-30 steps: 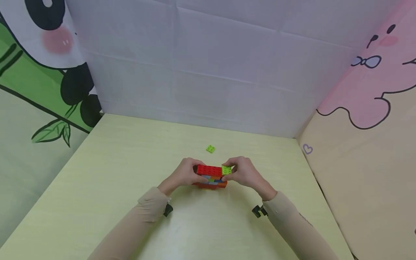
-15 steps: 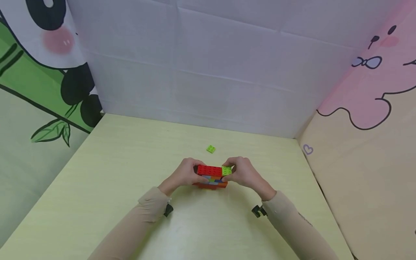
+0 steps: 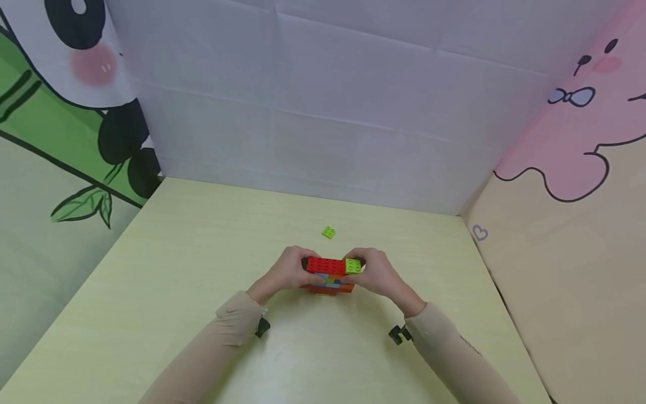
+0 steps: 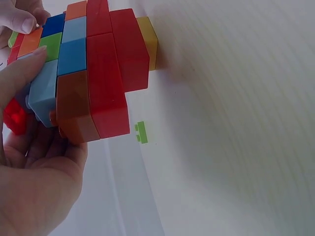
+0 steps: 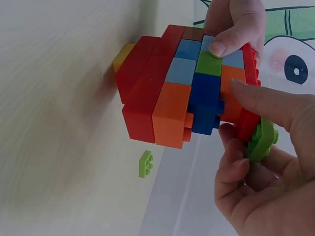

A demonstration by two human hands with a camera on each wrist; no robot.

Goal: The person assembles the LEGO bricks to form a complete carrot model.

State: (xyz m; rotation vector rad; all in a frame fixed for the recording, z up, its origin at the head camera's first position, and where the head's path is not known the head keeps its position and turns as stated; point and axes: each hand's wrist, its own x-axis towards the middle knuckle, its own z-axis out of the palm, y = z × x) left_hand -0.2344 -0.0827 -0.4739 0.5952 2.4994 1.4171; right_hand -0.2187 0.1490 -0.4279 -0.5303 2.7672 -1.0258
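Observation:
A stack of coloured toy building bricks stands upright on the table, with yellow at its bottom and red brick along its top. At the top right end sits a light green brick, jutting past the layers below in the right wrist view. My left hand grips the stack's left end, thumb on the front and fingers behind. With its thumb on an orange brick of the front face, my right hand holds the right end. Its other fingers curl behind, near the green brick.
A loose flat light green brick lies on the pale table behind the stack. A plain cloth wall closes off the back, and printed cloth walls stand at both sides.
My right thumb has shifted left along the front of the stack, away from the green brick's end. The left hand and the stack look nearly the same.

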